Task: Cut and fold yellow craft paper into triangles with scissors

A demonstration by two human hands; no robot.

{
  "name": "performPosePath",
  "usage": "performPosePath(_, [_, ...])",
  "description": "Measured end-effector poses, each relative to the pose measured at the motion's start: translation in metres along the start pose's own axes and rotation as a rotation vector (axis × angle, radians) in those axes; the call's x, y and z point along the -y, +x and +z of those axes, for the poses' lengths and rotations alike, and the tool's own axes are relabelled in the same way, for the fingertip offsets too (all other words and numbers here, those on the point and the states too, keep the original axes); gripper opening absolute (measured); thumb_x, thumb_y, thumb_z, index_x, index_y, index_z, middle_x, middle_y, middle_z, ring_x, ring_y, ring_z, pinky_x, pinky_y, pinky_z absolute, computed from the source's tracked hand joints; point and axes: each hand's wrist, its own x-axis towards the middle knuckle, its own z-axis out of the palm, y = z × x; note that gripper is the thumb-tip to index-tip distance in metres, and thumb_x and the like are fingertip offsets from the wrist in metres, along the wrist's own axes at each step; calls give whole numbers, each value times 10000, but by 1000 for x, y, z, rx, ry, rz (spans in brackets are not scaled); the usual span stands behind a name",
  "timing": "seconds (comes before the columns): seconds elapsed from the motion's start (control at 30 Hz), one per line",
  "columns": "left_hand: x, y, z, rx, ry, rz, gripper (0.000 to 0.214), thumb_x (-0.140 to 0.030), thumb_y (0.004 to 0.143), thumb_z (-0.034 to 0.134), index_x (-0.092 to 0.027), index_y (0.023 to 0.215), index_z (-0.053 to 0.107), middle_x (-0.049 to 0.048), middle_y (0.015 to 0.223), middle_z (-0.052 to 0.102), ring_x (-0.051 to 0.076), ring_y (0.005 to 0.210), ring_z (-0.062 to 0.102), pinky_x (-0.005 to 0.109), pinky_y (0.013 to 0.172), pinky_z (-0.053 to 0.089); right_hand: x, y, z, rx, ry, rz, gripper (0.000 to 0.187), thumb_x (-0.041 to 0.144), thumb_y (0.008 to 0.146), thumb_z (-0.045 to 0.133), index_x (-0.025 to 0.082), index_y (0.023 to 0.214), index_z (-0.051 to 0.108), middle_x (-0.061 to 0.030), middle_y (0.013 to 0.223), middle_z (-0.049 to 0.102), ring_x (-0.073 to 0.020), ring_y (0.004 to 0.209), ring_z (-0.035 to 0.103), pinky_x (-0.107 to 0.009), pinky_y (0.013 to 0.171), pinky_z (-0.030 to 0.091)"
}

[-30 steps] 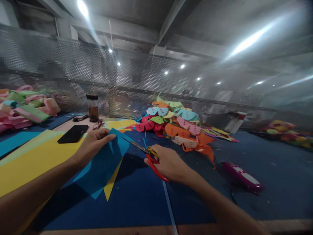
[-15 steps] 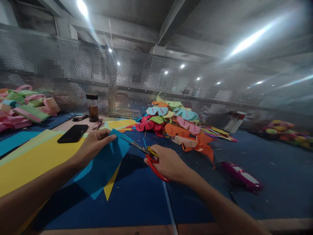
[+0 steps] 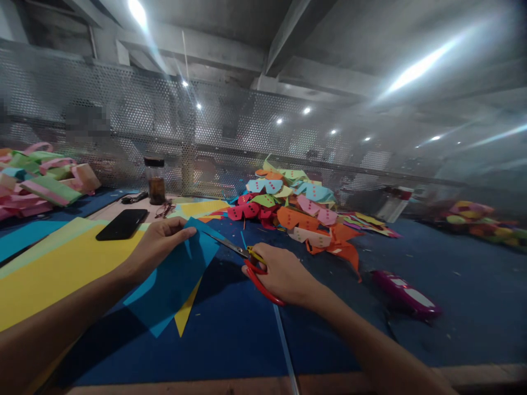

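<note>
Between its thumb and fingers, my left hand (image 3: 171,237) pinches the top of a blue paper sheet (image 3: 175,285), which hangs tilted over the table. My right hand (image 3: 284,272) is wrapped round the red and yellow handles of the scissors (image 3: 234,248). Their blades point left and lie at the sheet's upper right edge; I cannot tell whether they are cutting into it. Below the blue sheet a yellow paper point (image 3: 188,311) sticks out. Large yellow paper (image 3: 82,258) lies under my left forearm.
A black phone (image 3: 122,224) rests on the yellow paper, with a jar of brown liquid (image 3: 156,184) behind it. Cut paper shapes (image 3: 302,219) in many colours are heaped at the centre back. A purple device (image 3: 405,296) lies at right on the blue tabletop (image 3: 329,340).
</note>
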Motion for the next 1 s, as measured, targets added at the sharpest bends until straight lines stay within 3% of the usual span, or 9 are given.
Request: performPosePath(1.0, [1,0,0,6,29,6,373,-518,690,819,-188,704,644,-31,604,573,110,512,497,214,486,371,-1,0,0,9,-5,-6,234,394,915,595,199,813,517,6,738,576,-127,615,442,-266,590,217])
